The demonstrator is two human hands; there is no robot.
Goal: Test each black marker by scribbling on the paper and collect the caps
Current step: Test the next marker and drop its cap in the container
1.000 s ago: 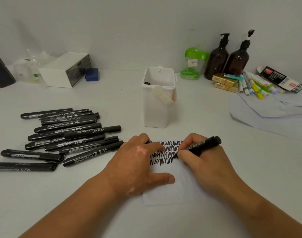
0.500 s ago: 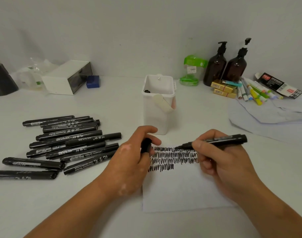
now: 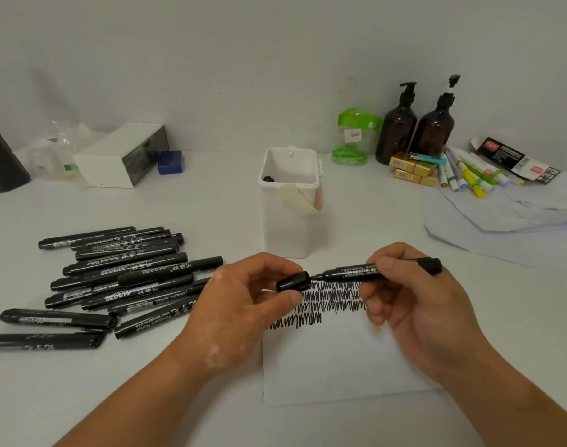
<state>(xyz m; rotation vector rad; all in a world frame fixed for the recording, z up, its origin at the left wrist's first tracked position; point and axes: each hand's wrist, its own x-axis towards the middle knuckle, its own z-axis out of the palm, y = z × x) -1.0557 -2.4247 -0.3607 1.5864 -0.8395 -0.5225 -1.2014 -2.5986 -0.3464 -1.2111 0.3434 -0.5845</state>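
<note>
the left hand [image 3: 240,311] is raised over the paper [image 3: 333,366], its grip pinching a black cap [image 3: 293,282] between thumb and fingertips, open end facing right. the right hand [image 3: 414,304] holds an uncapped black marker [image 3: 356,273] level, its grip curled round the barrel, with the tip pointing left and right at the cap's mouth; whether it has entered cannot be told. small white print runs along the barrel, too fine to read. beneath both hands, rows of black scribbles [image 3: 327,298] cover the upper part of the paper, which lies flat on the white bench [image 3: 211,414]. just behind it stands a white tub [image 3: 291,227] with a small black piece [image 3: 268,179] at its inner rim. to the left lies a pile of black markers [image 3: 127,275], several printed "permanent marker" in white, seen upside down. at the back right are two amber pump bottles [image 3: 396,130], a green-lidded clear jar [image 3: 353,137] with a price sticker, yellow boxes [image 3: 411,164], coloured pens [image 3: 469,175] and a black packet [image 3: 514,159] with a red label, its text unreadable. at the back left sit a white box [image 3: 124,156] and a blue block [image 3: 169,162].
</note>
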